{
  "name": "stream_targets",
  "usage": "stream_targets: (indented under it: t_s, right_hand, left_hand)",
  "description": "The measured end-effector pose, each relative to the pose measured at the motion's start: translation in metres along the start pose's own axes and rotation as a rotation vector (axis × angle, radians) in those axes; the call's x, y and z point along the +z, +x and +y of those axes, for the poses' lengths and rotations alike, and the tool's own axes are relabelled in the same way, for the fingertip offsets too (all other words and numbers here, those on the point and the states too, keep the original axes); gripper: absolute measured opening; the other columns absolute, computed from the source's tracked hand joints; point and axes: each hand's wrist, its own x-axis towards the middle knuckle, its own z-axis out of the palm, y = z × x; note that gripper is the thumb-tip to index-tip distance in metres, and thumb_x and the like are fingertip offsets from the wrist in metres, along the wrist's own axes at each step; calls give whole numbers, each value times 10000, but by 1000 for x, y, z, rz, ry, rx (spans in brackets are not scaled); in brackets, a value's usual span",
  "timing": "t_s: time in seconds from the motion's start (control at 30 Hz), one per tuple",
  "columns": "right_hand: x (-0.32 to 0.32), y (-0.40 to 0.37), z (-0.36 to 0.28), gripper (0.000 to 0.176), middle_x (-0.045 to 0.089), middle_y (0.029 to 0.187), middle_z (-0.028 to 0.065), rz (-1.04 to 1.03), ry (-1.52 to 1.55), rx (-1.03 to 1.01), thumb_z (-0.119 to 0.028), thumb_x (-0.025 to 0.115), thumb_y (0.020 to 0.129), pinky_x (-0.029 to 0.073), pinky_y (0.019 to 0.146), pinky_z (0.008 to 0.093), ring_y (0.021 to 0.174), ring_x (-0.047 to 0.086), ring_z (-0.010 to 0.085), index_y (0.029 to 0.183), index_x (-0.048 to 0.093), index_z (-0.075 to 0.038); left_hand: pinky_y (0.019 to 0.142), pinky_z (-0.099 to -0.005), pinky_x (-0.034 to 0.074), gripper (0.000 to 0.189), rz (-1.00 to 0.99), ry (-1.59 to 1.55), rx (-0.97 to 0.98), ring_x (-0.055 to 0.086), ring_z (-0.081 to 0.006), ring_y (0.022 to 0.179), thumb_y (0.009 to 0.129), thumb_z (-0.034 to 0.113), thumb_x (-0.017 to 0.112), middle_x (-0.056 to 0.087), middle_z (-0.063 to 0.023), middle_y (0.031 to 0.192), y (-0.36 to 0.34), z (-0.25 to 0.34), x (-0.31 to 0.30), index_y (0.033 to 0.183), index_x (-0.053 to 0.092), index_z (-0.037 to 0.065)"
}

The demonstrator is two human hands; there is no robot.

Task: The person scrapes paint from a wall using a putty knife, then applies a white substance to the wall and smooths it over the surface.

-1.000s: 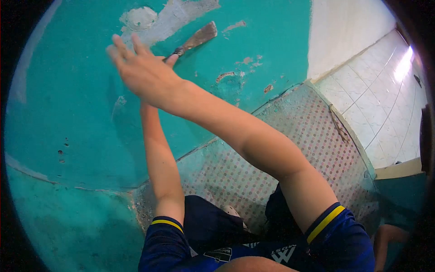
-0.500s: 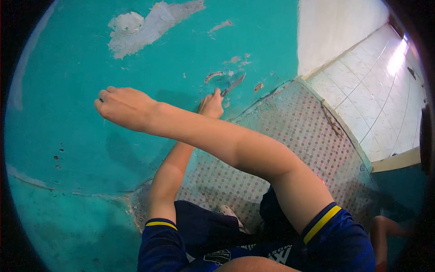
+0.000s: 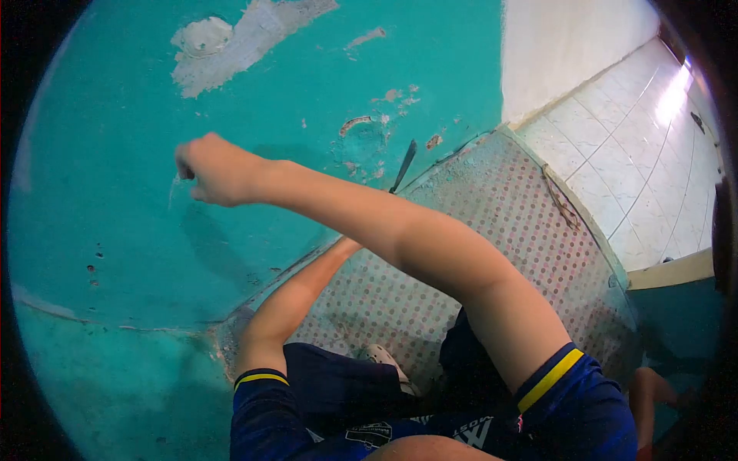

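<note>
My right arm reaches across in front of my left one. My right hand [image 3: 219, 169] is at the teal wall [image 3: 254, 92] with its fingers curled; what they hold, if anything, is hidden. A thin pale streak [image 3: 171, 192] shows just beside its fingertips. Behind my right forearm, my left hand is out of sight, low by the foot of the wall. From there the dark, narrow blade of a knife [image 3: 405, 165] sticks up. Close to the blade are chipped patches and a curved gouge [image 3: 355, 124] in the paint.
A bare grey patch with a round plastered spot [image 3: 204, 37] marks the upper wall. Dust and crumbs lie on the dotted floor [image 3: 492, 223] along the wall. White tiles [image 3: 615, 146] stretch beyond a raised edge at right. Another person's limb [image 3: 646, 399] shows at lower right.
My left hand has moved down behind my right forearm, and the blade has dropped and turned more upright. My right hand has shifted slightly right and rotated, its fingers toward the wall.
</note>
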Motion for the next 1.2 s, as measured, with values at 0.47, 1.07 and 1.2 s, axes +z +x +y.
stream_targets:
  t_s: [0.47,1.07,1.2]
  right_hand:
    - [-39,7,0,270,551,730,-45,-83,1210,532,-118,757,830,341,540,206,661,482,42,712,516,-142]
    - [-59,16,10,289,604,729,5,-11,1143,390,-100,785,780,367,555,237,675,538,85,711,506,-131]
    - [-71,16,8,274,617,759,6,-18,1116,332,-119,757,806,336,555,212,682,511,66,709,501,-136]
  left_hand:
    - [937,-367,439,344,32,158,205,517,-163,1073,904,206,676,562,-30,1125,-1,96,79,1181,547,47]
    - [336,-260,316,173,710,82,780,445,-98,425,937,101,524,492,-25,591,-42,244,41,785,500,22]
    - [334,-280,342,192,711,115,707,458,-122,406,942,86,479,499,-51,583,-50,252,30,770,482,1]
